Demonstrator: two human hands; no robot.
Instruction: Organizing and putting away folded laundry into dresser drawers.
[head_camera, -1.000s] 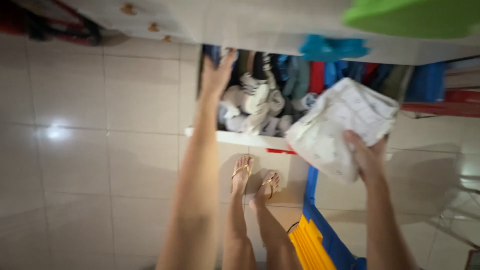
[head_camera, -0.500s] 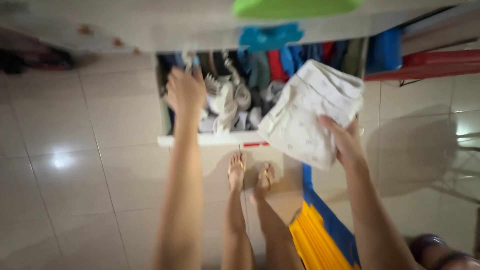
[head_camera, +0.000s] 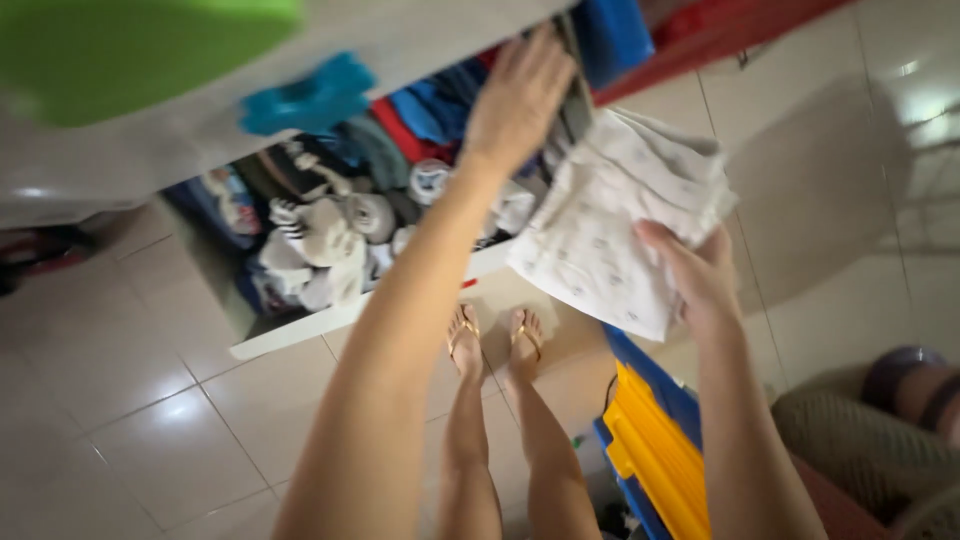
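1 folded white cloth (head_camera: 620, 235), soft, gripped by right hand (head_camera: 700, 275); left hand (head_camera: 515, 95) flat, open on blurred clothes (head_camera: 400, 150) in drawer (head_camera: 300, 335).

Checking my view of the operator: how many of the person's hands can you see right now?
2. The left hand reaches into the far right of the open drawer; the right hand grips a folded white cloth beside the drawer.

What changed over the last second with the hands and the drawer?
The left hand moved from the left end of the open white drawer across to its right end, and now lies flat over the folded clothes there. The right hand stays gripped on the folded white patterned cloth, held beside the drawer. Feet in sandals are unmoved.
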